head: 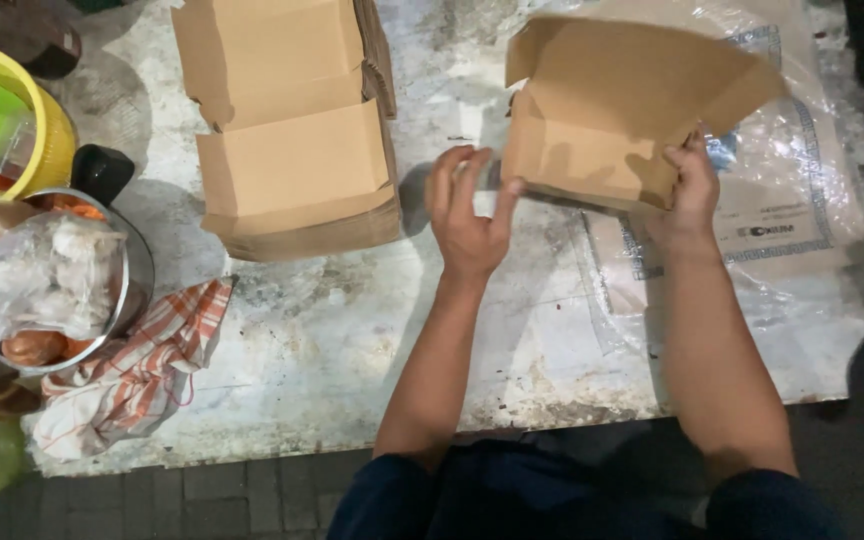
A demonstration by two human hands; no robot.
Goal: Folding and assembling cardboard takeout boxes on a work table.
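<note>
A worn, pale stone table fills most of the view, and two brown cardboard boxes are the biggest things on it. The larger folded box sits near the far edge, left of centre, with its flaps up and walls already standing, and no hand is near it. To its right, the half-formed box is tilted up off the table over a clear plastic sheet that covers some flat printed cardboard. Its lid flap stands open, its side flaps are not yet tucked in, and it has nothing inside, so the folding looks to be underway but not finished. The right hand grips the box's lower right corner, with the fingers curled around the edge and clamped on the cardboard. The left hand is at the box's lower left corner with the thumb pressed against the card. Its fingers are bent and slightly apart, and they may be pinching a small flap, though motion blur makes that hard to tell. On the left side of the table are a metal pot holding bagged food, a yellow basket and a checked cloth.
</note>
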